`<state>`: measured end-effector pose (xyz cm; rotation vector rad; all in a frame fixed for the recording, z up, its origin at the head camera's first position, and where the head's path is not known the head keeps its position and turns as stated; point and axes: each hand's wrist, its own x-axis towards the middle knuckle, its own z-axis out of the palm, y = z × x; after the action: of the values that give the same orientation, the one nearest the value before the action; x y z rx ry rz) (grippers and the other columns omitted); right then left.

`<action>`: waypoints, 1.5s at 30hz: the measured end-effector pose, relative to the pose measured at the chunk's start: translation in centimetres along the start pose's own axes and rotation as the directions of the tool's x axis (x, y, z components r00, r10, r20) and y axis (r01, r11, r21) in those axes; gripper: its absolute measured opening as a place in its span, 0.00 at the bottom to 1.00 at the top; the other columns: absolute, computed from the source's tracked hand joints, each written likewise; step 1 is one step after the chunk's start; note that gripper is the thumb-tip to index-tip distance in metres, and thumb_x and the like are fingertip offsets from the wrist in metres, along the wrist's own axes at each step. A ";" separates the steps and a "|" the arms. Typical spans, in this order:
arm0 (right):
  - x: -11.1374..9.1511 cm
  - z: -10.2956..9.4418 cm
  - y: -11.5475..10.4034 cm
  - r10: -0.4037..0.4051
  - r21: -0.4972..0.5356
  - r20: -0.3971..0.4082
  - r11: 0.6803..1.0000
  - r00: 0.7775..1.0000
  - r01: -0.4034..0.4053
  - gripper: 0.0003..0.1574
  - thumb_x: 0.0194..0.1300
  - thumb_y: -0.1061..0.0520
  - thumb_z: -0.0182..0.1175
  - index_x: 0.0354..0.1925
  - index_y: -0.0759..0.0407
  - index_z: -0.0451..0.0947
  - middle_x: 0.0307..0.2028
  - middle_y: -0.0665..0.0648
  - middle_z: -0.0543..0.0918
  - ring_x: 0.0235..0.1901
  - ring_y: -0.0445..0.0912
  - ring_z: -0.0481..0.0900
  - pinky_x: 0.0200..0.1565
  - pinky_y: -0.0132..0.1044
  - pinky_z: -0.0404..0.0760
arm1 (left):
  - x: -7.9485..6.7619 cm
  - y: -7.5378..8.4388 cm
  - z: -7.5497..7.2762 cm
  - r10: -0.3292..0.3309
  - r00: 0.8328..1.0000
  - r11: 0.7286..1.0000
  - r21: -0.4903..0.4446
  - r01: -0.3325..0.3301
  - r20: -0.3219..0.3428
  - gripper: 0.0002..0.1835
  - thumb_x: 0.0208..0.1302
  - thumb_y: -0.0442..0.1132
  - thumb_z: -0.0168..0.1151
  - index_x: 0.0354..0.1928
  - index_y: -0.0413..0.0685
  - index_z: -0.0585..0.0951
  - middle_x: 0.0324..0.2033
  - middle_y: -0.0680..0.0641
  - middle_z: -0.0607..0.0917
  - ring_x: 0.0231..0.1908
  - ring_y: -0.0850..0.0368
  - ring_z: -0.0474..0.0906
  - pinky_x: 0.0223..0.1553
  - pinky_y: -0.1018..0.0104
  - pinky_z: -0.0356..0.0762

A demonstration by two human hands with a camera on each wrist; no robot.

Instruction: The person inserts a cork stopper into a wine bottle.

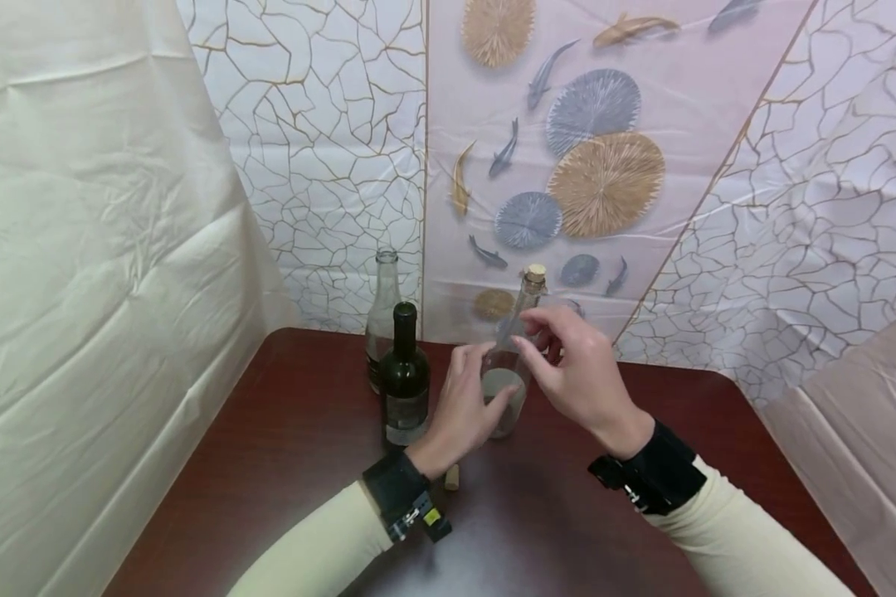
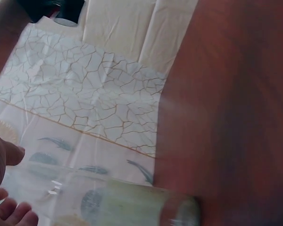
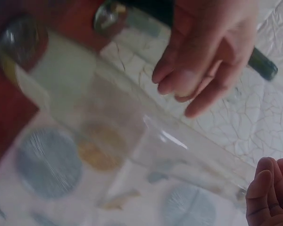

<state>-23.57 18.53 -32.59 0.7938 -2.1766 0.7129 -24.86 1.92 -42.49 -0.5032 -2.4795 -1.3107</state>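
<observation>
- I have the corked bottle point(image 3: 127, 120) standing upright on the desk point(image 1: 567, 514), nearer the far edge than the near one and well in from both side edges. It is clear glass with a pale band round its lower part.
- A cork point(image 1: 536, 271) sits in its mouth, partly sticking out.
- My left hand point(image 1: 463, 406) is beside the bottle's body, on the side toward the desk's left edge. Its grip is wide, thumb well apart from the fingers; I cannot tell whether it touches the glass.
- My right hand point(image 1: 578, 365) is up by the bottle's neck, fingers loosely bent. Its grip is narrow, with a gap between thumb and forefinger, and I see nothing held in it.
- Toward the left edge from the corked bottle, a dark green bottle point(image 1: 405, 373) with a label stands upright.
- Behind that, close to the far edge, I see a second clear bottle point(image 1: 383, 319), partly hidden by the green one.
- A loose cork point(image 1: 452, 478) is on the desk near my left wrist, closer to the near edge than the bottles.
- Beyond the far edge hangs a patterned cloth point(image 1: 328, 124).
</observation>
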 end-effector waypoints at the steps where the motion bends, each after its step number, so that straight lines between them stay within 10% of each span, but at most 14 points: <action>1: -0.7 0.3 0.0 0.017 0.011 0.003 1.000 1.000 -0.017 0.18 0.65 0.63 0.72 0.52 0.63 0.82 0.36 0.55 0.84 0.29 0.41 0.81 0.31 0.34 0.80 | -0.7 -0.3 -0.2 0.011 1.000 1.000 -0.016 -0.011 0.008 0.34 0.72 0.48 0.68 0.74 0.50 0.68 0.62 0.45 0.71 0.57 0.51 0.75 0.53 0.60 0.76; 15: -8.4 4.9 0.1 0.243 0.131 0.025 0.961 0.970 -0.244 0.17 0.64 0.64 0.73 0.51 0.61 0.83 0.35 0.53 0.84 0.31 0.38 0.81 0.31 0.33 0.82 | -8.3 -5.3 -1.6 -0.033 0.993 0.983 -0.174 0.052 0.114 0.19 0.71 0.39 0.69 0.61 0.47 0.78 0.49 0.45 0.80 0.48 0.56 0.83 0.54 0.57 0.85; 24: -11.7 6.4 -0.2 0.500 0.232 0.012 0.841 0.866 -0.488 0.13 0.65 0.60 0.73 0.48 0.53 0.85 0.35 0.48 0.86 0.32 0.36 0.81 0.34 0.25 0.79 | -10.8 -7.7 -1.8 -0.091 0.989 0.951 -0.283 0.120 0.113 0.15 0.70 0.37 0.68 0.54 0.39 0.81 0.47 0.43 0.84 0.45 0.57 0.83 0.50 0.68 0.86; 33: -13.6 7.4 -0.2 0.550 0.263 0.039 0.800 0.834 -0.539 0.11 0.65 0.60 0.73 0.46 0.57 0.86 0.34 0.49 0.86 0.31 0.37 0.81 0.34 0.24 0.79 | -12.4 -8.8 -2.2 -0.199 0.969 0.930 -0.284 0.234 0.146 0.10 0.70 0.41 0.69 0.49 0.47 0.84 0.45 0.48 0.85 0.44 0.64 0.82 0.48 0.73 0.85; 45: -13.1 9.4 -0.9 0.480 0.137 0.388 0.814 0.787 -0.564 0.13 0.62 0.62 0.75 0.45 0.56 0.85 0.39 0.53 0.87 0.37 0.43 0.86 0.42 0.38 0.88 | -13.5 -9.1 -2.2 -0.200 0.954 0.925 -0.277 0.258 0.221 0.07 0.71 0.41 0.68 0.45 0.46 0.84 0.41 0.48 0.86 0.41 0.67 0.82 0.45 0.72 0.85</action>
<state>-19.46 15.80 -47.94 0.4316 -2.7029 1.2255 -16.50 -6.93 -53.50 -0.4293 -2.5620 -1.8355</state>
